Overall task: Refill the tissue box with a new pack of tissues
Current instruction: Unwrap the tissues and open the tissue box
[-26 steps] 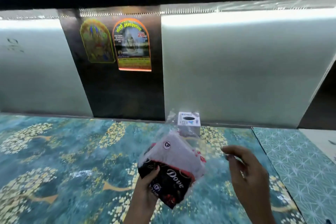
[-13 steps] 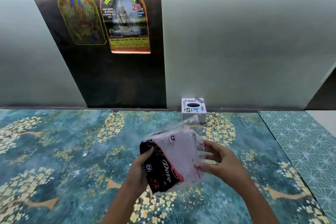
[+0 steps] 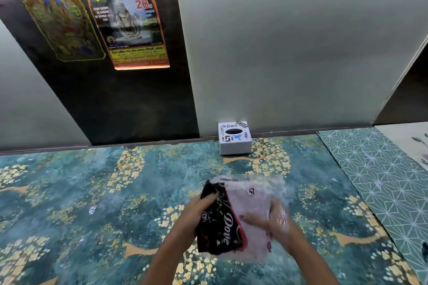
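A new tissue pack (image 3: pixel 247 206) in clear plastic, with a black "Dove" band on its left and white tissues on its right, is held low over the table in front of me. My left hand (image 3: pixel 196 210) grips the black end. My right hand (image 3: pixel 273 220) holds the white end, fingers pressed on the plastic and partly veiled by it. The tissue box (image 3: pixel 235 143), small, white and square with a dark oval slot on top, stands at the table's back edge against the wall, beyond the pack.
The table carries a teal cover with gold flowers (image 3: pixel 81 203). A green geometric mat (image 3: pixel 375 176) lies to the right. Behind stand grey panels and a dark panel with two arched stickers (image 3: pixel 127 21).
My right hand came in from the side and took hold of the pack's white end. The pack has turned flatter and lower, and my view has tilted down toward the table.
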